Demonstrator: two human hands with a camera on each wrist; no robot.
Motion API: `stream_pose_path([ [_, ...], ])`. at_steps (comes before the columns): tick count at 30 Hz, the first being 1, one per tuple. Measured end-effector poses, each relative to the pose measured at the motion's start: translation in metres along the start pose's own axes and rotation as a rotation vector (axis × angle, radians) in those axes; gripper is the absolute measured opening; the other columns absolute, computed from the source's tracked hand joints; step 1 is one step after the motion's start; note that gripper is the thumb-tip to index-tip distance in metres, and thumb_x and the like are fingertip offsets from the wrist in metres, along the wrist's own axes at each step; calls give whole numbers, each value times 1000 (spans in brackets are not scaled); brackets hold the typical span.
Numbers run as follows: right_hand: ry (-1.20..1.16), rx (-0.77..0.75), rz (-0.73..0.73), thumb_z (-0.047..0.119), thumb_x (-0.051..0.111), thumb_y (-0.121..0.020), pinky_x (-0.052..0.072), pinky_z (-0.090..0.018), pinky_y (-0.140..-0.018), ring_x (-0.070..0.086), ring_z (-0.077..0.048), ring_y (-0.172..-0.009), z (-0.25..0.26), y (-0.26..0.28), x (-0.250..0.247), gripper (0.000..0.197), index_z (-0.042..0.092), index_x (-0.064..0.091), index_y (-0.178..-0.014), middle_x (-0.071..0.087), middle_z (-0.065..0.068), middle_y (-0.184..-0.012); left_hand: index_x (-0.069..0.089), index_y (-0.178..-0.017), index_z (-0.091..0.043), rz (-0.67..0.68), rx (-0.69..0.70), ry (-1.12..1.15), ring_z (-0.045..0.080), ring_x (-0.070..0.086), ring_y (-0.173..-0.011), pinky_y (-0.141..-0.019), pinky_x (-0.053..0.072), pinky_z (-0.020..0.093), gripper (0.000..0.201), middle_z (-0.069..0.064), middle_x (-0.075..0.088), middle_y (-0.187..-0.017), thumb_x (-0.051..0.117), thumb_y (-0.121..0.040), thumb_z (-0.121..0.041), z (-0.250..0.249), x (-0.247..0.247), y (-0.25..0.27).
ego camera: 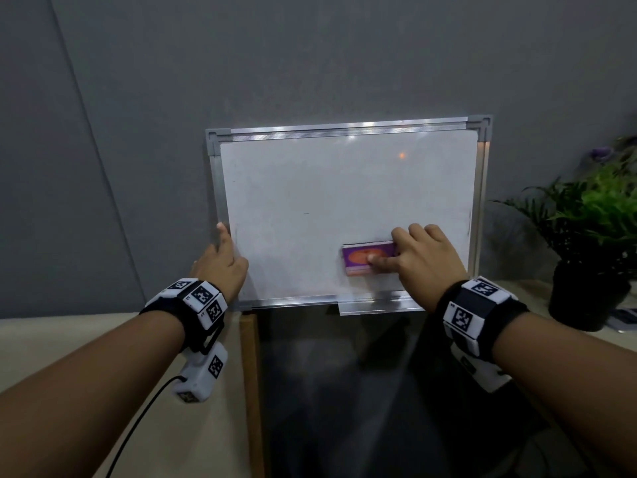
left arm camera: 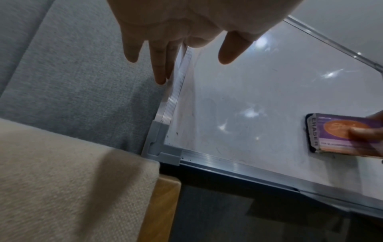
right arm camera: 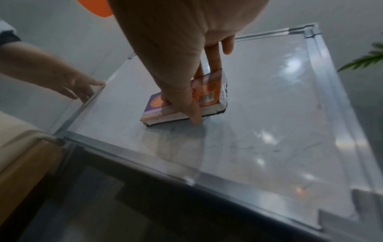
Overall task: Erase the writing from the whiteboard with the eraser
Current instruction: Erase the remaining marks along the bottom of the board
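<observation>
**Q:** Closest to the camera, what shows?

**R:** Two bare forearms reaching forward, each wearing a black wristband (ego camera: 477, 313) with square markers. A cable from the left band runs off the bottom edge.

**Q:** What are the hands doing?

**R:** Her or his right hand (ego camera: 425, 258) grasps the eraser (ego camera: 362, 258), thumb on its purple-and-orange label, pressing it flat on the lower right of the whiteboard (ego camera: 310, 188). Knuckles hide the eraser's right end. The left hand (ego camera: 220, 263) has straight, relaxed fingers touching the board's left frame, holding nothing.

**Q:** Any writing left?

**R:** One short dark dash near the middle and faint smudges along the edges; glare blurs the rest.

**Q:** And around it?

**R:** At far right a potted plant (ego camera: 593, 236), cut off by the picture's edge.
</observation>
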State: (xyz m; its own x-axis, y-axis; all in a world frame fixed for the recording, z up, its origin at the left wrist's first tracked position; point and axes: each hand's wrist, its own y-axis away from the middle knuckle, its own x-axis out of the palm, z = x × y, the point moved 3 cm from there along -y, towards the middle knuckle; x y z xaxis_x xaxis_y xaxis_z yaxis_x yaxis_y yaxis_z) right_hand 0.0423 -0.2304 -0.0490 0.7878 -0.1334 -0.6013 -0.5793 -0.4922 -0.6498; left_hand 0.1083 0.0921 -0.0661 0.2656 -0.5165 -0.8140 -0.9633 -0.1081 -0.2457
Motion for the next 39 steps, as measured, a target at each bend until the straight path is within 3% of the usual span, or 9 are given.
stream_pose_path([
  [6,30,-125,129,24,71,-74,37,-38,-68,49,-30,-72,9,18,8,29,43,71,-96,50,-5,-80,-20,-149,-28,8,-6,6,42,31,-134,-111,28,48,70,24,24,-151,30,-100,-34,-3,-2,3],
  [13,47,26,41,22,54,-85,33,-39,-67,45,-29,-71,-18,2,-14,31,43,71,-100,45,-5,-79,-16,-150,-28,-4,2,15,42,31,-134,-112,27,48,70,23,25,-151,32,-99,-31,-2,-1,2],
  [19,115,-172,374,42,74,-75,27,-36,-64,46,-26,-65,-8,6,3,3,39,73,-74,46,-2,-71,-16,-150,-28,0,-5,13,41,29,-136,-112,26,47,69,22,24,-152,31,-100,-33,-1,-2,2],
  [21,195,-148,455,48,77,-70,24,-35,-64,46,-25,-65,-24,9,3,20,30,71,-64,47,-1,-71,-17,-150,-29,4,-3,15,41,28,-136,-112,26,48,70,22,24,-153,31,-100,-33,1,-1,0],
  [24,264,-109,467,38,59,-84,30,-37,-70,48,-26,-78,-39,4,-22,16,32,73,-88,52,-2,-85,-17,-150,-30,6,9,17,41,28,-136,-113,26,49,70,22,24,-152,31,-99,-34,4,0,-4],
  [28,255,-103,413,37,12,-84,32,-39,-80,46,-26,-91,-39,-6,-32,60,43,62,-117,49,-1,-102,-17,-150,-30,8,9,20,41,29,-136,-113,25,49,70,22,25,-152,30,-99,-36,5,0,-6],
  [31,250,-154,491,39,14,-89,32,-38,-74,47,-25,-82,-25,-8,-14,55,44,67,-105,51,0,-93,-17,-150,-31,8,3,27,42,27,-137,-114,24,50,69,21,23,-153,30,-99,-37,5,0,-5],
  [35,292,-280,478,43,46,-93,29,-36,-75,45,-23,-85,-25,4,-6,23,45,67,-103,49,2,-95,-17,-150,-31,13,-8,32,43,25,-138,-114,23,51,69,21,22,-154,30,-99,-37,5,0,-5],
  [39,276,-167,410,34,42,-89,32,-38,-77,46,-25,-87,-45,3,-30,33,44,65,-111,50,-1,-98,-17,-150,-31,16,-5,29,43,25,-138,-115,22,50,69,20,22,-154,30,-99,-37,5,-1,-4],
])
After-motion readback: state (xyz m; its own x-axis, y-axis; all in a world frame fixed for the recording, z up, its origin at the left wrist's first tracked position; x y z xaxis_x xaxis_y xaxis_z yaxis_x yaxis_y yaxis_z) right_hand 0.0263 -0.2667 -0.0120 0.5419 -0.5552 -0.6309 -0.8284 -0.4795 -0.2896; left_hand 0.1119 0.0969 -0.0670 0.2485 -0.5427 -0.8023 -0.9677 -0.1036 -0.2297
